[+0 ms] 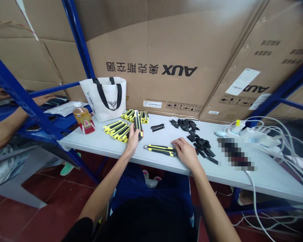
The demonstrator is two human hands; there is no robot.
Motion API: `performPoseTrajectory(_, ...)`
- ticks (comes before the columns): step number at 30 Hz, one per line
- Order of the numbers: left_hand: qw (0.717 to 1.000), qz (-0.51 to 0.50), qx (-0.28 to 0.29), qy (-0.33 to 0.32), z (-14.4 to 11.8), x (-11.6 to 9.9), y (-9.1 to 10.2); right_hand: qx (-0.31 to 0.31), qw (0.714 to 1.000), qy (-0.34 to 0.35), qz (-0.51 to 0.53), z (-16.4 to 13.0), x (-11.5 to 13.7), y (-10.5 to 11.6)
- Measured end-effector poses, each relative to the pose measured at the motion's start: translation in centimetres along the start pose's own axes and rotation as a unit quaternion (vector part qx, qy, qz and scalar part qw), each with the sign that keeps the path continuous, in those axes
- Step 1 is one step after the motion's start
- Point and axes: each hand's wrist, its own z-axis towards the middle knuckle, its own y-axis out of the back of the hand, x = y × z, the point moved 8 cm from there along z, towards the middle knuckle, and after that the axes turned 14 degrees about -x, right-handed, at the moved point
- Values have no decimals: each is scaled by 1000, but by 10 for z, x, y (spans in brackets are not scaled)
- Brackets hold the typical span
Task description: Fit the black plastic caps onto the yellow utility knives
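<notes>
— What's behind the bench?

— Big brown cardboard cartons (192, 50) stand against the far side, framed by blue steel shelving posts (78, 37). The print reads upside down: "AUX" in heavy black letters with a row of Chinese characters beside it, and "AUX" again on the carton at the right, next to a white paper label (243, 81) too small to read. A smaller white sticker and a strip of handling symbols sit along the lower edge.

— And the surface?

— A long pale grey table (267, 174). At far left stands a white fabric tote bag with black straps (106, 97), bearing a small black emblem, and left of it a clear plastic bottle of amber drink with a red label (83, 119). At right lies a tangle of white cables and chargers (262, 134). Another person's forearm (2, 127) shows at the far left edge.

— The knives?

— Yellow-and-black plastic utility knives lie in a stack (117, 129) left of centre, more (137, 115) farther back. A heap of small black plastic parts (197, 137) lies to the right.

— The hands?

— The left hand (133, 139) is closed around one yellow-and-black utility knife (138, 123), held nearly upright just above the table. The right hand (185, 153) rests palm down, fingers on the right end of a second yellow-and-black knife (160, 150) lying flat at the near centre.
</notes>
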Motion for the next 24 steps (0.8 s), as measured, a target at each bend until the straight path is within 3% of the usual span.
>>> performPoseTrajectory(5, 999, -15, 46, 14, -1, 6, -8, 4, 1000, -2, 4, 0, 0, 0)
performPoseTrajectory(10, 999, -36, 24, -7, 5, 5, -2, 6, 1000, -1, 1, -1, 0, 0)
performPoseTrajectory(17, 987, 114, -12, -112, 11, -4, 6, -1, 1000, 1, 4, 0, 1, 1)
performPoseTrajectory(24, 996, 70, 49, 14, 9, 14, -4, -2, 1000, 4, 0, -1, 2, 2)
